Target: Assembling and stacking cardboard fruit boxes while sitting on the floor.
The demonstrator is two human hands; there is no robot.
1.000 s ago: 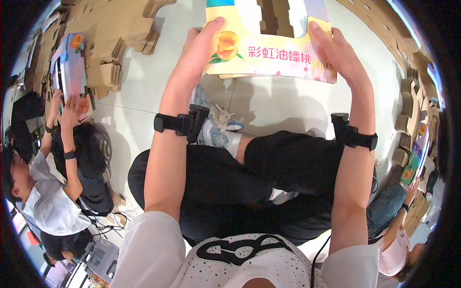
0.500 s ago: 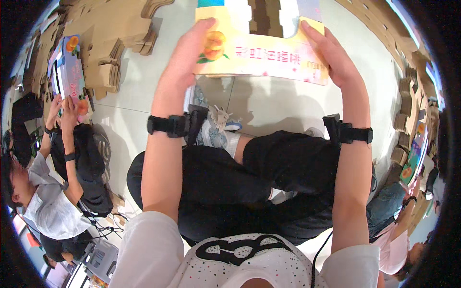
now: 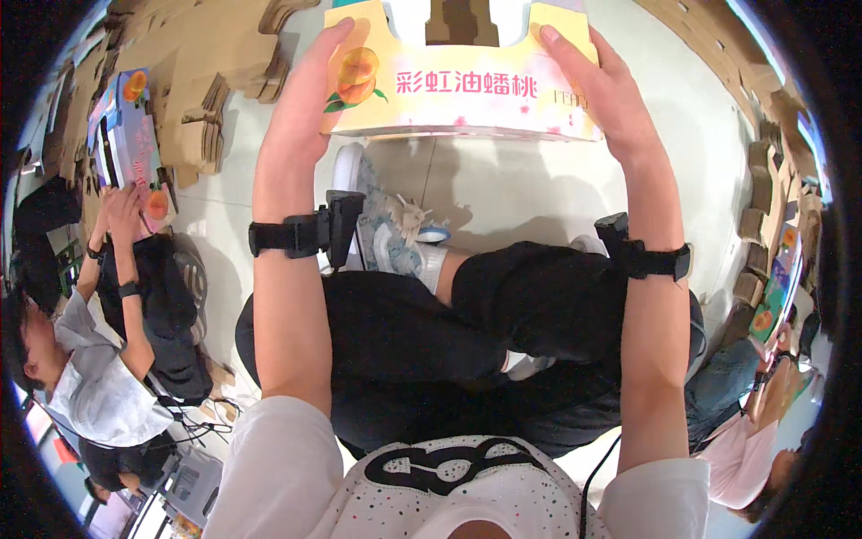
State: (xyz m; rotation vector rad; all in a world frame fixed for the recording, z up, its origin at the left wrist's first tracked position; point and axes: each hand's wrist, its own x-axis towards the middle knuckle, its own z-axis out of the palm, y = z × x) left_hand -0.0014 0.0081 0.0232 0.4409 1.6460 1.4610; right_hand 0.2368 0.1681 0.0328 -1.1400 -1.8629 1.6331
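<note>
I hold a yellow and pink printed cardboard fruit box (image 3: 458,90) with a peach picture out in front of me, near the top of the view. My left hand (image 3: 310,90) grips its left end and my right hand (image 3: 597,85) grips its right end. Both wrists carry black straps with small black devices. Brown cardboard shows through a cut-out in the box's top. My crossed legs in black trousers (image 3: 467,350) and a grey sneaker (image 3: 391,229) lie below the box on the pale floor.
Stacks of flat brown cardboard (image 3: 193,81) lie at the upper left, with more (image 3: 772,171) along the right edge. A person on the left (image 3: 108,296) handles a similar printed box (image 3: 130,148). Another person (image 3: 763,404) sits at the lower right.
Both my hands have lifted the box farther up and away from me. The person on the left keeps working on their own box.
</note>
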